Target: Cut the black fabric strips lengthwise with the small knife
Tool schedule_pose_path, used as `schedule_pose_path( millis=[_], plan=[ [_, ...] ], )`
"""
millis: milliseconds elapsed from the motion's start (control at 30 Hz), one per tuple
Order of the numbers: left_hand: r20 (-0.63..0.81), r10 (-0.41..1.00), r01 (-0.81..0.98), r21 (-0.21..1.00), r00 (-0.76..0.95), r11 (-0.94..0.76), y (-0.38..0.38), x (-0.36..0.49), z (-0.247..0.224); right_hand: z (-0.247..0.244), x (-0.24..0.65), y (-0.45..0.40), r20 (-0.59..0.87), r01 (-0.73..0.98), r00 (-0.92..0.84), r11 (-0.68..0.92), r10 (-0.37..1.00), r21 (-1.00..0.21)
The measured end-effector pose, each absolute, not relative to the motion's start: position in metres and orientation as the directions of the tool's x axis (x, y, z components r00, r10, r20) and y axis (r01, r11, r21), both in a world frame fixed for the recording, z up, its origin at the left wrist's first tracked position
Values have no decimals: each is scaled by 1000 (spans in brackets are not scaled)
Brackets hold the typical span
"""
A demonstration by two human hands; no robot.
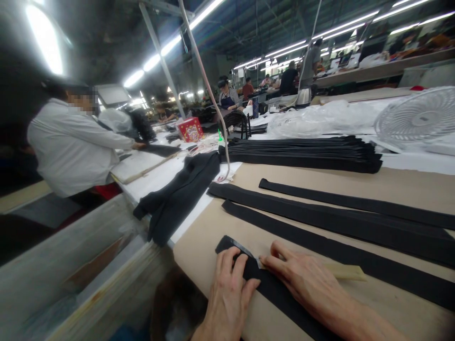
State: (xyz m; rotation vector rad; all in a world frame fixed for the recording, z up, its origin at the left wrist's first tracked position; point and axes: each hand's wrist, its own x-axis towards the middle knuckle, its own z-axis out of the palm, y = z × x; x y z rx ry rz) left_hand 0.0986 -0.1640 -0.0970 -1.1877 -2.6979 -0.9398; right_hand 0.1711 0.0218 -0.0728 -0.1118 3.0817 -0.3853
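Observation:
Near the front edge of the tan board (199,237) lies a black fabric strip (280,303), running toward the lower right. My left hand (229,282) rests on its far end, fingertips down on the fabric and thumb spread to the side. A thin greyish line shows along the strip's edge there. Just to the right, my right hand (307,277) is closed around a slim tool with a pale yellow handle (346,272). The tool's thin tip touches the strip beside my left fingers. More black strips (298,232) lie roughly parallel behind my hands.
A stack of black strips (302,154) lies at the board's back. Black fabric (181,189) drapes over the table edge. A cable (209,85) hangs down. Also visible are a white fan (419,118), a red box (191,129) and a person in white (71,147) at the left.

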Motion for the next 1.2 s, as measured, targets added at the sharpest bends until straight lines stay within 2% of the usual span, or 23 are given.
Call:
schedule_pose_path(
  millis=[133,433,633,1000,1200],
  plan=[
    [205,691,674,523,-693,521,-168,92,-90,-75,165,20,-30,-65,-997,970,-74,-235],
    [266,747,738,535,-609,411,-178,78,-87,-70,147,9,-55,-50,-997,980,-62,-193],
    [189,705,645,608,-684,463,-182,68,-85,-71,136,1,-7,-60,-998,981,-63,-187],
    [178,689,580,704,-703,410,-184,59,-85,-59,112,-20,11,-35,-999,983,-34,-180],
    [138,690,581,668,-710,464,-182,60,-79,-58,132,-16,-32,-11,-999,984,-17,-178]
  ],
)
